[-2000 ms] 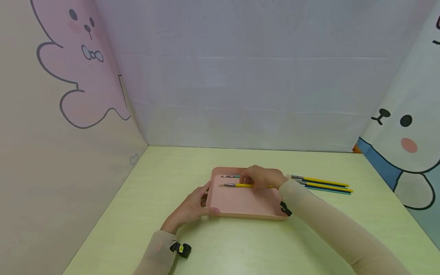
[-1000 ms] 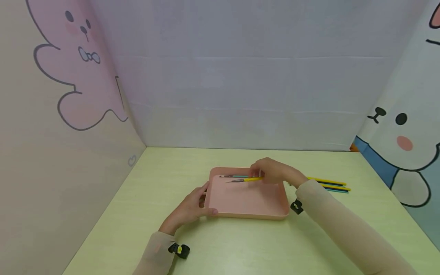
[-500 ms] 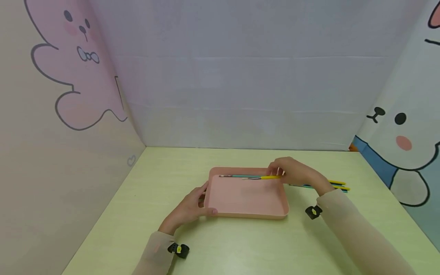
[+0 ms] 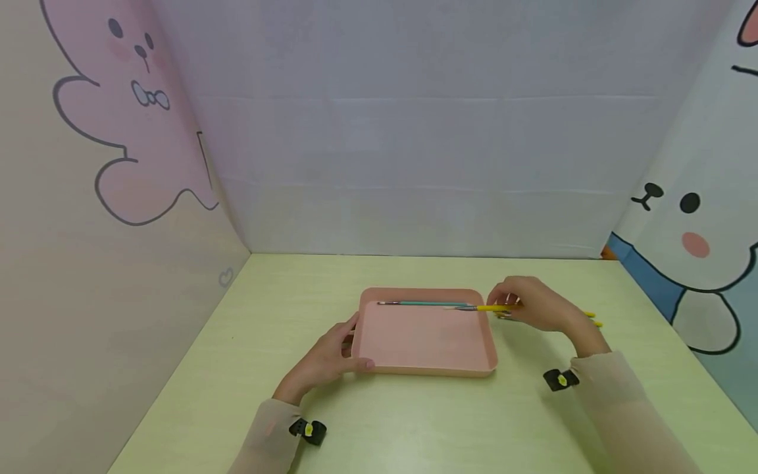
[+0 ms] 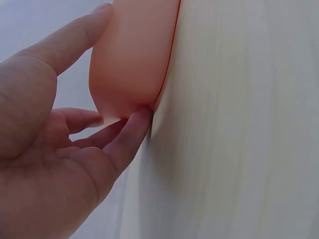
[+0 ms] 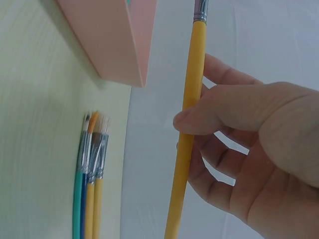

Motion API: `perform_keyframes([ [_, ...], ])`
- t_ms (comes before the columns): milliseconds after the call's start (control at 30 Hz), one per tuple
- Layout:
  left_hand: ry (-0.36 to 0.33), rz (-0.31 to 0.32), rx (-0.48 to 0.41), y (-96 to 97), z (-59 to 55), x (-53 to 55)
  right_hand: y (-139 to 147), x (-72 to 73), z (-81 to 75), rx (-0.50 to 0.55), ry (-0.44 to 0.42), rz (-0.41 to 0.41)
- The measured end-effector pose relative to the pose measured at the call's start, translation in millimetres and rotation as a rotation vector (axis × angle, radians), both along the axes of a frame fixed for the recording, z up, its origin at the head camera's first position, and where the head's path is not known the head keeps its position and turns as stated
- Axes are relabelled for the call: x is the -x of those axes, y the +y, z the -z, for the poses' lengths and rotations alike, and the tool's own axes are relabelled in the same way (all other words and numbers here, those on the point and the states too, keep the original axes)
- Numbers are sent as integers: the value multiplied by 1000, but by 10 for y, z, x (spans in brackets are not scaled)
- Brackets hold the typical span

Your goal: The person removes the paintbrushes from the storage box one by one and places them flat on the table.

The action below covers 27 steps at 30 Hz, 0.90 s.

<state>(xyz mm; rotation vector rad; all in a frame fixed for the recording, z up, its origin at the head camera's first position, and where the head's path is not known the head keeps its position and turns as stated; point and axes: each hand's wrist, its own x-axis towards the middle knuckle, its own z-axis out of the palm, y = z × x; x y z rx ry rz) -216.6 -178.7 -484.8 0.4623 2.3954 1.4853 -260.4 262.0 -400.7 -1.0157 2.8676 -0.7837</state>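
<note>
In the head view a pink tray (image 4: 423, 343) lies on the table. My left hand (image 4: 324, 357) grips its left side, thumb at the front corner; the left wrist view has the thumb on the upper rim and fingers against the tray wall (image 5: 132, 55). A teal paintbrush (image 4: 426, 303) lies along the back inside the tray. Over the tray's right edge, my right hand (image 4: 537, 304) pinches a yellow paintbrush (image 4: 490, 307), bristles pointing left. In the right wrist view the thumb and fingers clasp its yellow handle (image 6: 195, 59).
Several paintbrushes (image 6: 90, 194) with yellow, blue and teal handles lie side by side on the table, right of the tray; the right hand mostly hides them in the head view. A pale wall (image 4: 379, 164) rises behind the table (image 4: 403, 428), with printed side walls left and right.
My right hand has lifted the yellow paintbrush from the tray and carried it rightward to the tray's right edge. The left hand has stayed on the tray; the teal brush now shows fully.
</note>
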Motion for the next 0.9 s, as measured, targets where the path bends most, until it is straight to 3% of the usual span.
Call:
perform_keyframes([
  [300,-12,-6,5,9,1,1,227,-96,129,13,-12,82],
  [900,-22,-13,6,6,-16,-6,406,-55,111,-3,-34,149],
])
